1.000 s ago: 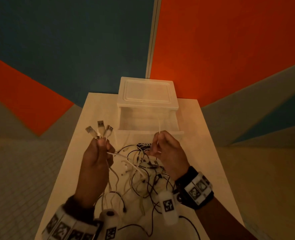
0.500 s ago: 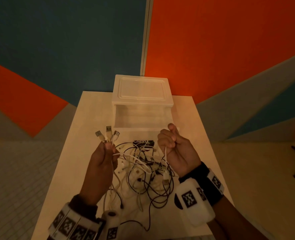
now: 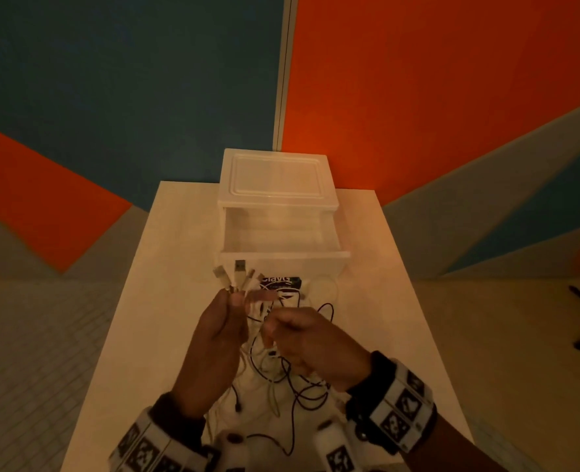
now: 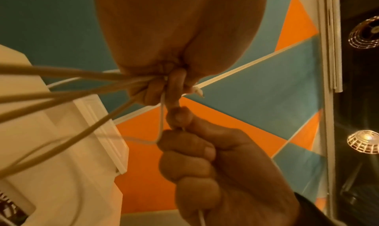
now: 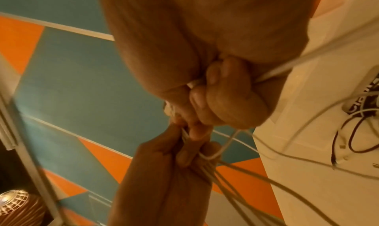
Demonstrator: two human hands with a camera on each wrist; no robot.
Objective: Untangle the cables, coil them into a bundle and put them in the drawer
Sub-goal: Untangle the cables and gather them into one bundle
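**Both hands on the white leads, drawer open ahead**

I see my left hand (image 3: 218,338) raised over the table (image 3: 138,301), fingers and thumb clenched round a bunch of white cables (image 3: 244,356). Their plugs (image 3: 235,275) fan out above the fist, pointing up and away from me toward the drawer unit; the leads run down through the fist, long axis roughly upright, into the heap below.

My right hand (image 3: 310,345) sits just beside the left, fingers curled, pinching one thin white cable (image 4: 161,120) that loops across to the left fist. In the left wrist view the two hands nearly touch at the fingertips; whether they actually meet I cannot tell.

The tangle (image 3: 281,379) of black and white cables lies on the table under and between my hands, strands trailing toward the near edge. A dark printed packet (image 3: 280,282) lies beyond it, against the drawer front.

The drawer (image 3: 281,240) of the white plastic unit (image 3: 275,178) is pulled out toward me. Its walls are translucent; I make out nothing inside.

Bare tabletop on either side of the unit and the heap. The unit stands at the far edge, near the orange and blue wall (image 3: 417,80).
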